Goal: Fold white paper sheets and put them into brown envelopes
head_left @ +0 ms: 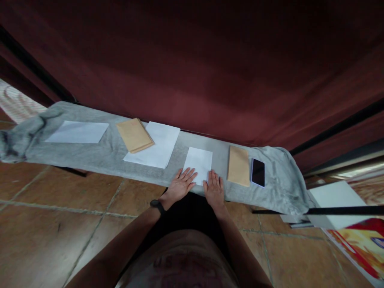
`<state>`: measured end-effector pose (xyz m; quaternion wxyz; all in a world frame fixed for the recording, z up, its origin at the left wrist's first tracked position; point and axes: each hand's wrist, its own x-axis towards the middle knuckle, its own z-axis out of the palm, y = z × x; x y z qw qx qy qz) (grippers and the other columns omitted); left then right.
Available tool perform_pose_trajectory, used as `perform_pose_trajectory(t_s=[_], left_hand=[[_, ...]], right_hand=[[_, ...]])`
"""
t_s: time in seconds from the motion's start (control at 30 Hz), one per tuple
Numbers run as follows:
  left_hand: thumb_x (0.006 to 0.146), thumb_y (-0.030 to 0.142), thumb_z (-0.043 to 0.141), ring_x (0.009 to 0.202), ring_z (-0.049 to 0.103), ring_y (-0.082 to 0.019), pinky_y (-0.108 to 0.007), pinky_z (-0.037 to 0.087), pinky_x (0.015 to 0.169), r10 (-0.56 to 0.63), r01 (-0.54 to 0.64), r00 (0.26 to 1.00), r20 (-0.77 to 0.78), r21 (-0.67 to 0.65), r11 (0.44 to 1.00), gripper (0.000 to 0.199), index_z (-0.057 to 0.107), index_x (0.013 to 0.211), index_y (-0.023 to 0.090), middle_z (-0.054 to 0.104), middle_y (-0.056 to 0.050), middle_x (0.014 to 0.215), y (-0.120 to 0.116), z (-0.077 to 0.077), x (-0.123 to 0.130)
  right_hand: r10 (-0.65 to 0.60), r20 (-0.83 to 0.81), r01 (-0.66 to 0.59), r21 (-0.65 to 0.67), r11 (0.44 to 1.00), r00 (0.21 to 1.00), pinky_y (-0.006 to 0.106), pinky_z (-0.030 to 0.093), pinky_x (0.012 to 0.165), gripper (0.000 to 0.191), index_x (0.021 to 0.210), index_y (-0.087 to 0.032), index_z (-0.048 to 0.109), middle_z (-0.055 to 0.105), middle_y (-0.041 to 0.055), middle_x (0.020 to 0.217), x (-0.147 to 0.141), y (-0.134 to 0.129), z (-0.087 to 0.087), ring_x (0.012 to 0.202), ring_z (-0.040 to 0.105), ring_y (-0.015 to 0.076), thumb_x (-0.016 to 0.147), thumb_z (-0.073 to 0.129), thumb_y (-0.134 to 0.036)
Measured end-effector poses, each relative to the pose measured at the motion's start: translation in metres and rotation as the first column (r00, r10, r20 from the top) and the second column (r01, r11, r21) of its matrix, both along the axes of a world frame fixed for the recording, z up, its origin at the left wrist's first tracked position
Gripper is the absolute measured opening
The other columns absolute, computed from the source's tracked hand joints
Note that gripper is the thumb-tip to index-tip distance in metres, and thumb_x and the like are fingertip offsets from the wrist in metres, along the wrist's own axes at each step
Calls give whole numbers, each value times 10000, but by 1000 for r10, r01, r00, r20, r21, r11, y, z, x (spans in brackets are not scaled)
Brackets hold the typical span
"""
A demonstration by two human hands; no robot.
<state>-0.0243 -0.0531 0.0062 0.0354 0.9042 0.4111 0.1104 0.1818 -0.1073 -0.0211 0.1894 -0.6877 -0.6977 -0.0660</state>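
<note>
A small white sheet of paper (199,160) lies on the grey cloth in front of me. My left hand (181,185) rests palm down at its lower left edge, fingers spread, with a dark band on the wrist. At the sheet's lower right edge my right hand (214,188) lies flat, its fingers extended. Neither hand grips anything. To the right sit a brown envelope (238,166) and a dark-screened phone (258,173). On the left, brown envelopes (135,135) partly cover larger white sheets (160,146).
The grey cloth (114,160) covers a long, narrow table. Another white sheet (78,132) lies at its far left. A dark red curtain (192,96) hangs behind. Past the right end are a white board (339,200) and a colourful red and yellow package (363,244).
</note>
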Motion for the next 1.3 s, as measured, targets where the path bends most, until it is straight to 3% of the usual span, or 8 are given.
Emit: perform_pose_trajectory(t_s=[0.2,0.4,0.97,1.3], left_hand=[[1055,387,407,1528,316,-262,-532,189,1270,-22,22,1000,-8,-7,1000,474,455,1523,325,382,-39,1634,-2,5,-2],[1047,364,427,1539,291,-246,-505,173,1281,-29,29,999,-22,7,1000,507,421,1548,282,363,-72,1642,-5,1,0],[1044,353,429,1524,329,-248,-495,167,1274,-41,41,998,-40,-4,999,498,432,1540,309,378,-68,1639,-9,7,-1],[1055,385,393,1453,452,-258,-451,323,1223,-12,13,999,-41,22,1000,506,505,1467,114,502,-172,1542,2,-6,-5]], right_hand=[[89,-21,-89,-34,995,996,524,275,1212,520,1536,-95,431,459,179,1569,-7,-1,5,1461,424,285,1086,338,-336],[212,-30,-214,-91,973,977,512,263,1222,510,1548,-133,420,457,138,1576,-21,-10,9,1459,435,273,1086,348,-337],[121,3,-120,-85,989,993,501,289,1207,571,1556,-91,398,417,176,1597,-3,-23,4,1464,410,294,1091,326,-413],[78,16,-77,-45,996,997,486,295,1213,588,1562,-75,380,444,173,1581,3,-25,0,1464,416,295,1087,339,-419]])
